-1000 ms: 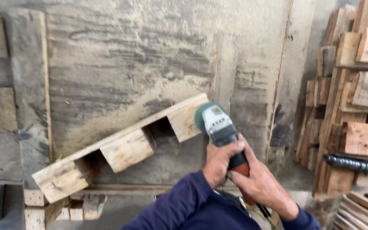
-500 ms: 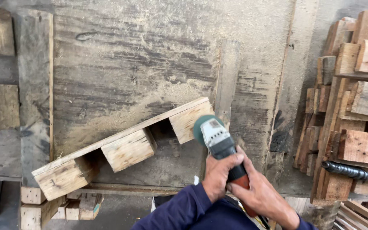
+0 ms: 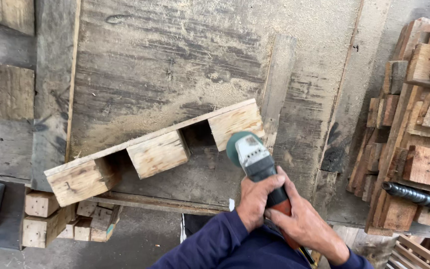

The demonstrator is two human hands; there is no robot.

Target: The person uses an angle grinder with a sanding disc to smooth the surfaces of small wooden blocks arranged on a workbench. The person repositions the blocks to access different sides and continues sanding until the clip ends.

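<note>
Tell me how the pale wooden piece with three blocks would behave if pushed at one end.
The pale wooden plank with three square blocks looks rigid and fairly heavy. It would probably pivot and slide on the sawdust-covered wooden workbench rather than roll. Standing on its narrow edge, it might tip over.

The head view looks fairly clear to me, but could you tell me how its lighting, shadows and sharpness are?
Head view: soft, even daylight, no glare; the grinder and both hands, left and right, are sharp; deep shadow sits only in the gaps between the pallet blocks; the edges look slightly stretched.
</note>
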